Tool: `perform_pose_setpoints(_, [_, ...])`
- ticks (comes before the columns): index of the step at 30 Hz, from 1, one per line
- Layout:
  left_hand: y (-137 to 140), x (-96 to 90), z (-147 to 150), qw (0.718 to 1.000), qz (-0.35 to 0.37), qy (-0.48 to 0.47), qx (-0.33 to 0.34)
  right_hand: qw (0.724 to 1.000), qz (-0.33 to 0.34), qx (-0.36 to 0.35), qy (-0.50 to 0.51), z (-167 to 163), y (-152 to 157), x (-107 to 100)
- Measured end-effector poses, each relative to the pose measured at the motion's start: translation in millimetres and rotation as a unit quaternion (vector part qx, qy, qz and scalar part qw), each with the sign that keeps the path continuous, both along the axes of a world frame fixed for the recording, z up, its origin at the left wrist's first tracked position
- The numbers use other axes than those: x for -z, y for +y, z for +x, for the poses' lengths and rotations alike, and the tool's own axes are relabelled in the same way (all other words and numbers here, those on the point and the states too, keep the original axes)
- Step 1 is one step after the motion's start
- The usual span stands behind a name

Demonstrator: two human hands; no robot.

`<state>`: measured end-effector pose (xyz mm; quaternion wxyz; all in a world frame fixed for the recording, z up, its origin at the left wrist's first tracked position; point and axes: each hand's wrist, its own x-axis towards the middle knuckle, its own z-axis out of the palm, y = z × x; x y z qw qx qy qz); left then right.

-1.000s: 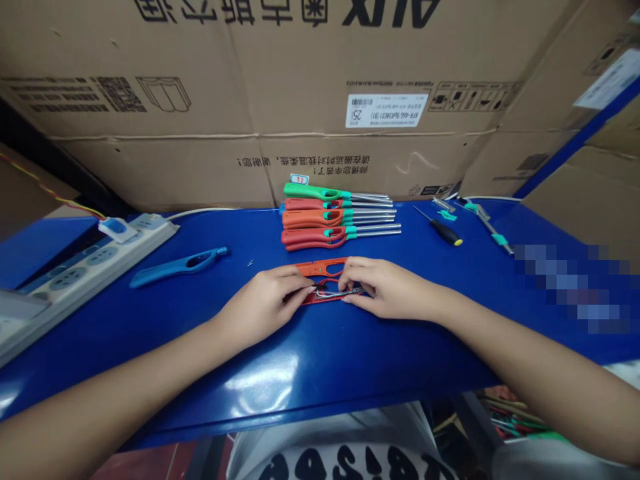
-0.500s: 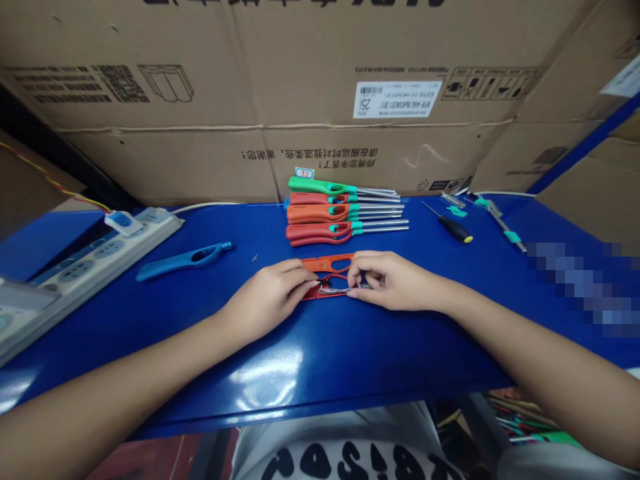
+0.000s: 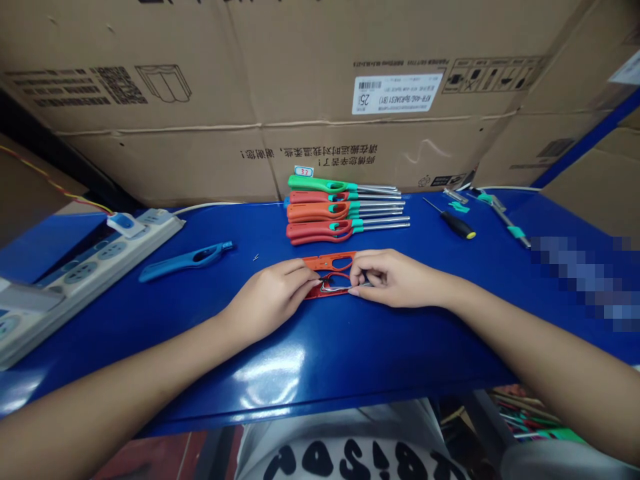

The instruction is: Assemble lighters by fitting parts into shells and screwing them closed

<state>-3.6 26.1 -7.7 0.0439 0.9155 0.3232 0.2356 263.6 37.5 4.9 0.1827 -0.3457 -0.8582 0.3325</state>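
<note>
Two halves of a lighter casing lie on the blue table, an orange half [image 3: 325, 263] behind and a red half [image 3: 316, 293] in front. My left hand [image 3: 273, 293] covers the left end of the red half, with thumb and forefinger pinched at a small black part [image 3: 327, 281]. Thin pale wires [image 3: 334, 289] run from there to the right, along the red half. My right hand [image 3: 390, 277] has its fingers curled and its thumb and forefinger closed on the wires' right end. Its fingers partly hide both casing halves.
Assembled gas lighters [image 3: 320, 212] are stacked behind my hands. A blue casing half [image 3: 185, 262], tiny screws [image 3: 255, 257] and a power strip [image 3: 85, 273] lie left. A screwdriver [image 3: 456, 224] and metal tubes with green pieces [image 3: 510, 223] lie right. A cardboard box [image 3: 310, 100] stands behind.
Both hands keep nearly the same place and grip. The right hand has shifted very slightly, and the whole view has moved a little.
</note>
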Motion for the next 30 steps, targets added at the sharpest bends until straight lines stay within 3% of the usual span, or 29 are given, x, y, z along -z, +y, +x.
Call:
perform_pose_setpoints(10, [-3.6, -2.7, 0.4, 0.996, 0.065, 0.061, -0.011, 1.000, 0.008, -0.001, 0.014, -0.5, 2.1, 2.4])
perform_pose_setpoints(30, [-10.7, -5.5, 4.3, 0.995, 0.052, 0.082, -0.026, 1.000, -0.006, 0.008, 0.017, 0.1, 0.7, 0.3])
